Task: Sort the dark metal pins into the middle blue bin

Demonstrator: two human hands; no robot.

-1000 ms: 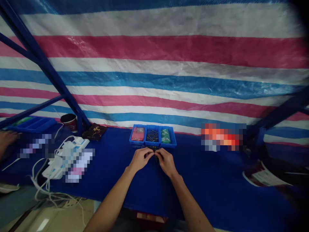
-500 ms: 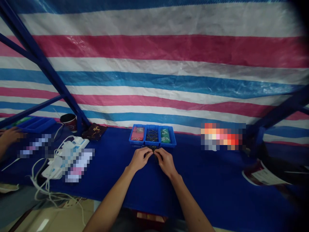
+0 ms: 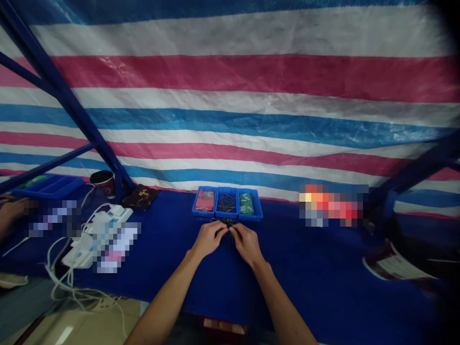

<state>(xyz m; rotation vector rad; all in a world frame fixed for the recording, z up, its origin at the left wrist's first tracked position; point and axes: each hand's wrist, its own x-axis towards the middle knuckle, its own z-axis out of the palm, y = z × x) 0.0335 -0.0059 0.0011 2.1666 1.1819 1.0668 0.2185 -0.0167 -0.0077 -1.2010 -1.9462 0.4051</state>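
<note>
My left hand (image 3: 208,238) and my right hand (image 3: 247,242) meet fingertip to fingertip over the blue tabletop. Both are closed in a pinch, and whatever lies between the fingertips is too small to make out. Just beyond them is a small pile of thin dark pieces (image 3: 230,222), screw-like or pin-like, partly hidden by the fingers. Behind the pile stand three joined blue bins. The left bin (image 3: 194,209) holds a pink packet (image 3: 204,202), the middle bin (image 3: 227,215) holds similar dark pieces, and the right bin (image 3: 259,214) has a green packet (image 3: 246,204) with small pale pieces.
At the left lie a white power strip (image 3: 81,249) with tangled cables, a brown pouch (image 3: 142,197) and a dark cup (image 3: 104,184). Another person's hand (image 3: 12,215) is near a blue tray (image 3: 61,186). A tipped cup (image 3: 395,263) is at the right. Blue frame bars flank the striped sheet.
The scene sits slightly lower in view. My hands stay pinched together in nearly the same place, and the other person's hand at the left has shifted a little.
</note>
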